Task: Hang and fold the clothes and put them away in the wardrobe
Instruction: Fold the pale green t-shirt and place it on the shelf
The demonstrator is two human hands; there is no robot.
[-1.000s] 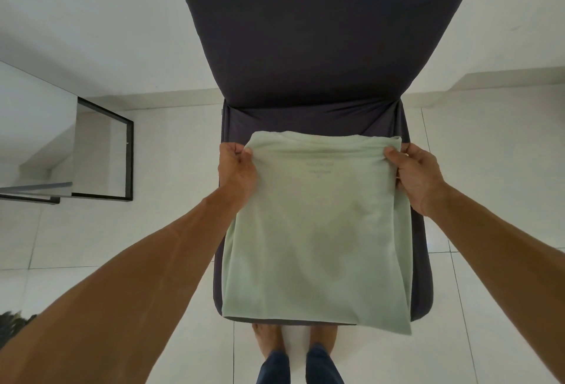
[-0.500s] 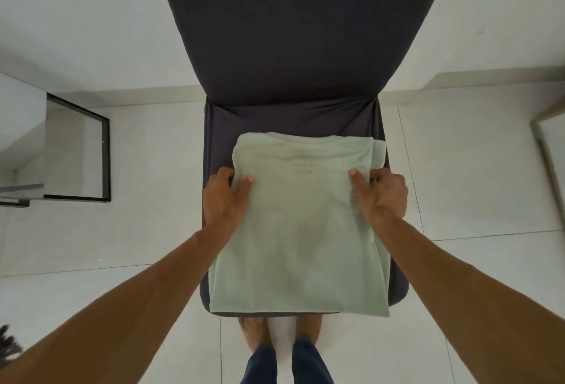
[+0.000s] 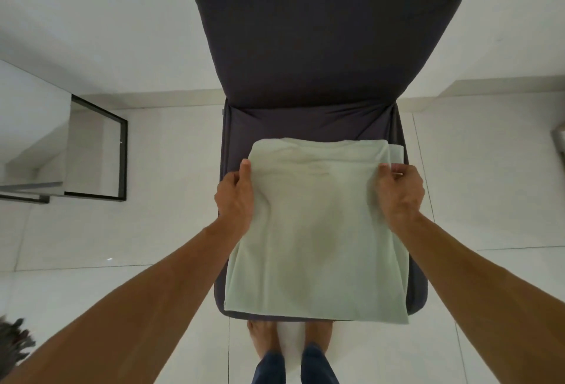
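Both hands slid down the shirt [image 3: 318, 230] on dark chair [image 3: 321, 47], white tiles [image 3: 137, 139].

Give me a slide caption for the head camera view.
Both hands grip a pale green shirt on a dark chair.

dark chair [image 3: 312, 47], black-framed mirror [image 3: 122, 154], white tiled floor [image 3: 489, 185]

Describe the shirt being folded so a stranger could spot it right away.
Find the dark chair in the middle of the white tiled floor. On its seat lies the pale green shirt, the only light fabric there, gripped at both sides.
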